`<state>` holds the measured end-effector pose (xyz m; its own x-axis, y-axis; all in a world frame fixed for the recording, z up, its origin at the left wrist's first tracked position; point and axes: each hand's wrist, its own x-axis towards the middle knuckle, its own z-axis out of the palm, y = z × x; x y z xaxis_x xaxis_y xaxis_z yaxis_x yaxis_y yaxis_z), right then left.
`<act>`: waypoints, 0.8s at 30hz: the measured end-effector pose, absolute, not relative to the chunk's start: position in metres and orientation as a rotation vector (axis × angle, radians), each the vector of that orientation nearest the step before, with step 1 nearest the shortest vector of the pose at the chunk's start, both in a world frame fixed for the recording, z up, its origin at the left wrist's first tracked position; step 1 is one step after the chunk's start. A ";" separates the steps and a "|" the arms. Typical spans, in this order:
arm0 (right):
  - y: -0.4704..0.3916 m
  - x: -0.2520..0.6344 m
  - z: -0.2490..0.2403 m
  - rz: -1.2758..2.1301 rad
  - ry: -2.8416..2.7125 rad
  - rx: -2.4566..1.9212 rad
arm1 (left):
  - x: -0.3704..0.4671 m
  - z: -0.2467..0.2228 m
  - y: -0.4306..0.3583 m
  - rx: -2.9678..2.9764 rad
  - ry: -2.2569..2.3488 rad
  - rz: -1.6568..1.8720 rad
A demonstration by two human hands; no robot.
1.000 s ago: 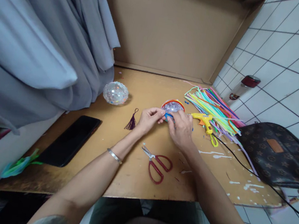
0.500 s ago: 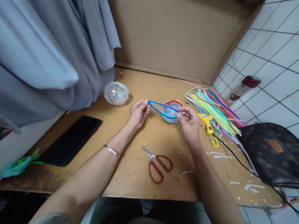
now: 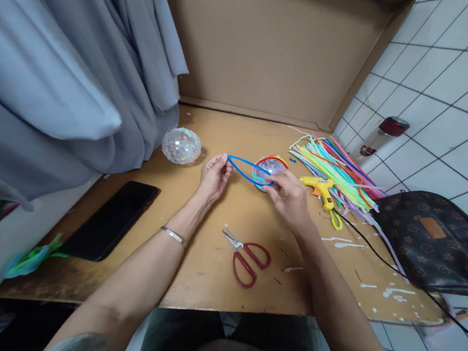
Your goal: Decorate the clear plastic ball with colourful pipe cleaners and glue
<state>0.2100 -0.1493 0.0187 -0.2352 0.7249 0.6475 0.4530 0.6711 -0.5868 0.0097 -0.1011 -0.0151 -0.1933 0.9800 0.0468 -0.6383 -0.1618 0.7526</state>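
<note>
A blue pipe cleaner (image 3: 243, 172), bent into a long narrow loop, stretches between my two hands above the table. My left hand (image 3: 214, 177) pinches its pointed left end between thumb and fingers. At the other end, my right hand (image 3: 290, 198) is closed on the loop with the fingertips. Just behind the loop sits a round clear container (image 3: 267, 164) with a red and orange rim, partly covered by my right hand and the pipe cleaner. A clear ball-like plastic piece (image 3: 181, 146) lies to the left of my left hand. Red-handled scissors (image 3: 246, 256) rest on the table below my hands.
To the right lie a yellow glue gun (image 3: 323, 192) with a black cord and a pile of coloured pipe cleaners (image 3: 336, 167). A dark patterned bag (image 3: 439, 244) stands at the right edge. A black phone (image 3: 110, 220) is at left, near a grey curtain (image 3: 101, 62).
My right hand has moved slightly left and down along the blue loop, uncovering more of the glue gun. The left hand has shifted a little left, still pinching its end.
</note>
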 end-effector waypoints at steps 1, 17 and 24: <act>-0.149 0.211 0.017 0.230 -1.954 -0.932 | 0.009 -0.015 -0.101 0.646 0.723 1.667; -0.149 0.211 0.018 0.024 -1.786 -0.900 | 0.012 -0.012 -0.106 0.596 0.717 1.667; -0.148 0.214 0.019 -0.010 -1.795 -0.915 | 0.010 -0.007 -0.107 0.588 0.718 1.648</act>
<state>0.2145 -0.1484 0.0188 -0.1343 0.5738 0.8079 0.5830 0.7050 -0.4038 0.0105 -0.1070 -0.0071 -0.1879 0.9822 -0.0040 -0.6718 -0.1255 0.7301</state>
